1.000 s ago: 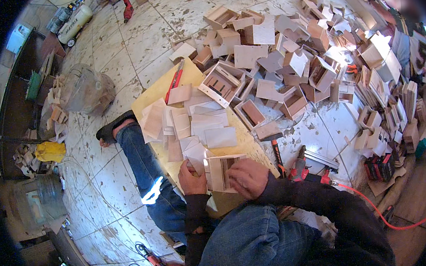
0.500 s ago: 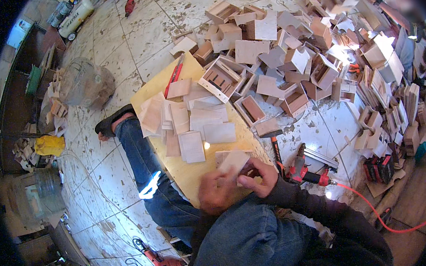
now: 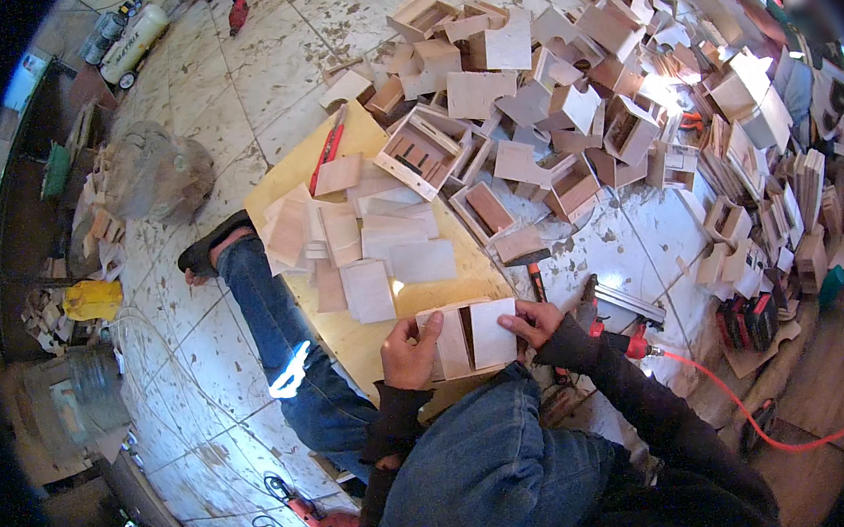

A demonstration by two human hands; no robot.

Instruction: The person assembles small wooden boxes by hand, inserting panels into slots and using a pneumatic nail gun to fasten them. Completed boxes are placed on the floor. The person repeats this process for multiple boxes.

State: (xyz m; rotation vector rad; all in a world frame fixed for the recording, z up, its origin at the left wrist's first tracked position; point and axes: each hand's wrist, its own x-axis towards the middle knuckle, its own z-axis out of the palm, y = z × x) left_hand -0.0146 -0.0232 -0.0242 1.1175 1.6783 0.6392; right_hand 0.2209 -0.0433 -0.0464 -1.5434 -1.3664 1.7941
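Note:
A small wooden box [image 3: 453, 343] sits before me near the close edge of the yellow board [image 3: 463, 275]. My left hand [image 3: 409, 354] grips its left side, thumb on top. My right hand [image 3: 536, 325] pinches the right edge of a thin pale wood panel [image 3: 494, 333] lying over the box's right part. A dark gap shows between this panel and the left portion of the top. Several loose thin wood panels [image 3: 370, 289] are spread on the board beyond my left hand. A hammer [image 3: 534, 272] lies just past my right hand.
A heap of wooden boxes [image 3: 481, 93] covers the floor ahead and right. A red knife-like tool [image 3: 327, 152] lies on the board. Near my right forearm are a red air tool [image 3: 635, 345] with its orange hose [image 3: 725, 396]. A red drill [image 3: 328, 521] lies lower left.
The panel, tilted and held up between both hands before, now lies flat over the box. My hands have spread apart to its two sides. The view has shifted slightly.

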